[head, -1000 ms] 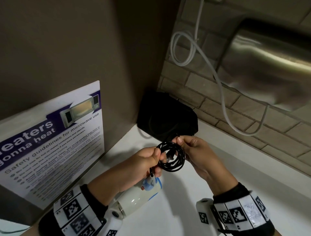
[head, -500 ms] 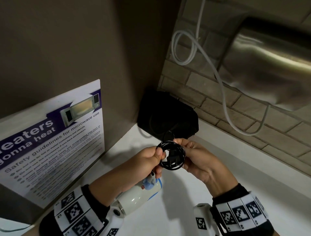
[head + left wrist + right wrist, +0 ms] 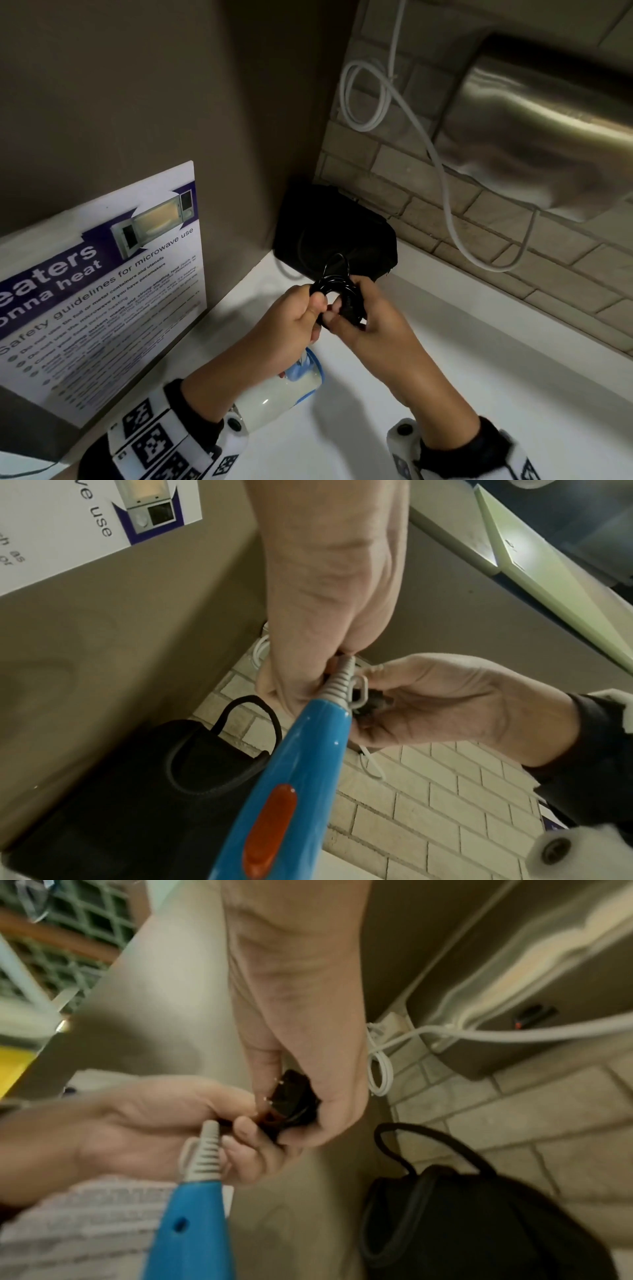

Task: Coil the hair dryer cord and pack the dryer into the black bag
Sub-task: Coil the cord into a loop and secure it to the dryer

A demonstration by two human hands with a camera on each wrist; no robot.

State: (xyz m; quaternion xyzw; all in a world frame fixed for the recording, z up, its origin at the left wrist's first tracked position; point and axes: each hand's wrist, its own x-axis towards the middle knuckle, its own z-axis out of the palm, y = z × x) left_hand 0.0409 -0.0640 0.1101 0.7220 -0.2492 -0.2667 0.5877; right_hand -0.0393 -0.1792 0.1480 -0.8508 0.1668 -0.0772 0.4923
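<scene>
The black hair dryer cord (image 3: 337,284) is bunched into a small tight coil between both hands above the white counter. My left hand (image 3: 317,308) pinches the coil's left side, just above the grey strain relief (image 3: 337,685). My right hand (image 3: 346,318) grips the coil's right side, with the black plug (image 3: 293,1099) in its palm. The white and blue hair dryer (image 3: 284,387) lies under my left wrist, its blue handle (image 3: 301,777) pointing up at the fingers. The black bag (image 3: 335,233) stands in the corner just behind the hands, its opening hidden.
A microwave safety poster (image 3: 102,291) leans against the brown wall on the left. A steel hand dryer (image 3: 548,137) hangs on the brick wall at upper right, and its white cable (image 3: 445,192) loops down. The white counter (image 3: 496,377) stretches to the right.
The cord was a wide open ring held between the hands. Now the hands have closed together and squeezed it into a tight bundle, slightly nearer the bag.
</scene>
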